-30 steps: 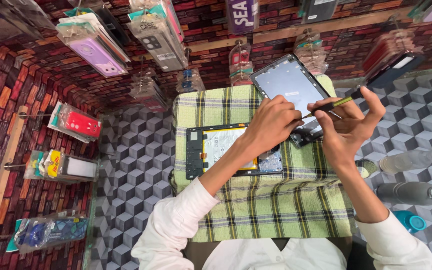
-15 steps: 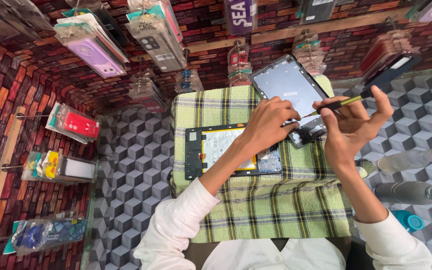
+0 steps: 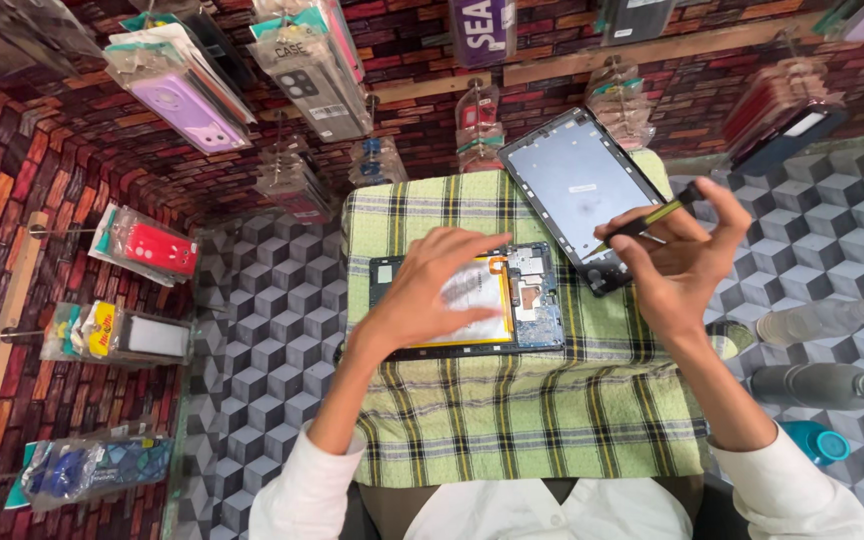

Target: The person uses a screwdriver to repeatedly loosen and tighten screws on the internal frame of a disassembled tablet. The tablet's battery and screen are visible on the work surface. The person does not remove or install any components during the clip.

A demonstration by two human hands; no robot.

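Note:
An opened tablet body (image 3: pixel 527 300) with a white battery and blue circuit board lies on a green plaid cloth (image 3: pixel 512 410). My left hand (image 3: pixel 432 290) rests flat on the battery, fingers spread. My right hand (image 3: pixel 677 260) is raised to the right of the tablet body, and its thumb and fingers pinch a thin dark tool with a yellow-green band (image 3: pixel 647 220). The tool's tip points left, over the lower edge of a detached tablet back cover (image 3: pixel 577 185) that lies tilted on the cloth behind.
Packaged phone cases (image 3: pixel 187 100) hang on pegs along the brick-patterned wall. A red case (image 3: pixel 157 248) hangs at the left. Clear and grey bottles (image 3: pixel 822 385) lie on the cube-patterned surface at the right, beside a teal cap (image 3: pixel 817 442).
My left hand has drawn back from the tool area and now lies flat on the tablet's battery. My right hand has lifted slightly with the tool, away from the left hand.

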